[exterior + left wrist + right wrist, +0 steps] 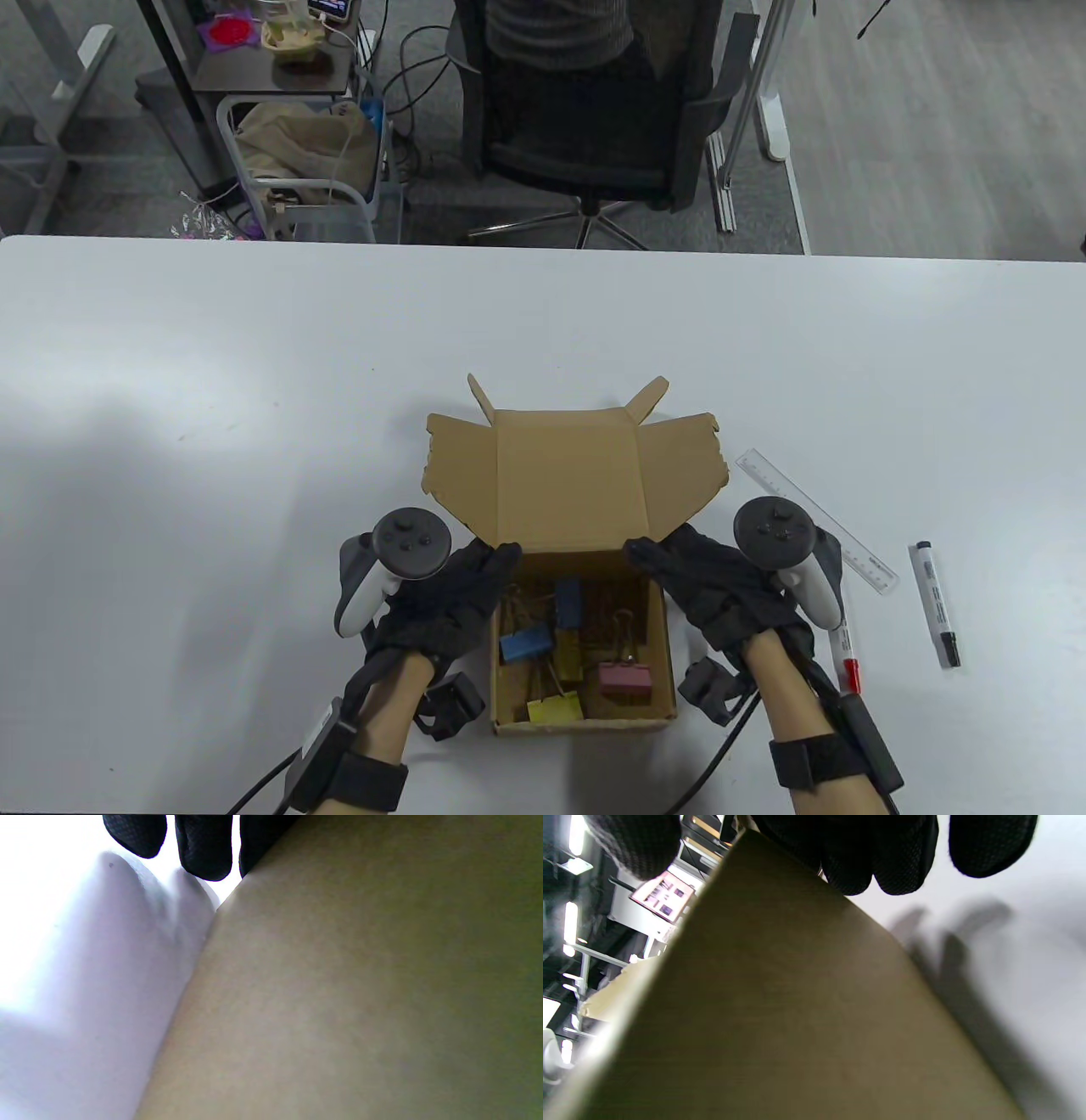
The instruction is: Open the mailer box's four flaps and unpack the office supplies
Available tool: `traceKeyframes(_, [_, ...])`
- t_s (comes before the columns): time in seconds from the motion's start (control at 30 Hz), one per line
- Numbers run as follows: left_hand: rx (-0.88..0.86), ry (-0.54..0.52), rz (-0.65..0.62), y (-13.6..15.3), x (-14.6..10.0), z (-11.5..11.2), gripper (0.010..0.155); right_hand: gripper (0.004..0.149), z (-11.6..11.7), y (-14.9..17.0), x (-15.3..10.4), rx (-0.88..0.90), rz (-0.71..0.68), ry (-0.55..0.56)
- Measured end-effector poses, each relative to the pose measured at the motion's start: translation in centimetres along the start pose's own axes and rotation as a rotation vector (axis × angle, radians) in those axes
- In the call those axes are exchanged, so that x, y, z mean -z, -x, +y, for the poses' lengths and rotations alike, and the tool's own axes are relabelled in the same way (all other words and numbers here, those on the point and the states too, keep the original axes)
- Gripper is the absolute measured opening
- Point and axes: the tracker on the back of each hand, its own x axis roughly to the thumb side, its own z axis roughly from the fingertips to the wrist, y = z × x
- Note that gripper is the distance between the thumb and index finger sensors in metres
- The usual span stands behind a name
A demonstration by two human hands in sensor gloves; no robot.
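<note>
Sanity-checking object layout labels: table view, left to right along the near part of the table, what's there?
Left hand → mailer box holding binder clips → right hand → red-capped marker → black marker. The clear ruler overlaps the right hand's span, so it is left out.

Left wrist view is nearly all blurred cardboard, the mailer box (339, 984) filling it edge to edge, three gloved fingertips (203, 853) cut off at the top. Right wrist view is much the same: soft brown box wall, fingers (899, 861) cropped above. From the table view, the right hand (721, 586) hides part of the red-capped marker (848, 662), the ruler's (819, 518) print is too small to read, and the binder clips (577, 654) tangle together, count unclear.
</note>
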Motion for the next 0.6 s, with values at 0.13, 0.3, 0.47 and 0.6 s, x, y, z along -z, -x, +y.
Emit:
traceKeyframes(0.13, [-0.001, 0.001, -0.002, 0.0, 0.0, 0.0, 0.061, 0.074, 0.7, 1.2, 1.0, 0.115, -0.036, -0.08])
traceKeyframes(0.3, [-0.001, 0.003, -0.003, 0.0, 0.0, 0.0, 0.062, 0.068, 1.5, 1.9, 1.7, 0.185, -0.071, -0.138])
traceKeyframes(0.47, [-0.004, -0.003, -0.004, 0.0, 0.0, 0.0, 0.062, 0.064, 1.9, 2.3, 2.0, 0.18, -0.111, -0.154])
traceKeyframes(0.6, [-0.003, -0.009, -0.005, 0.0, 0.0, -0.1, 0.062, 0.064, 2.0, 2.4, 2.0, 0.202, -0.12, -0.165])
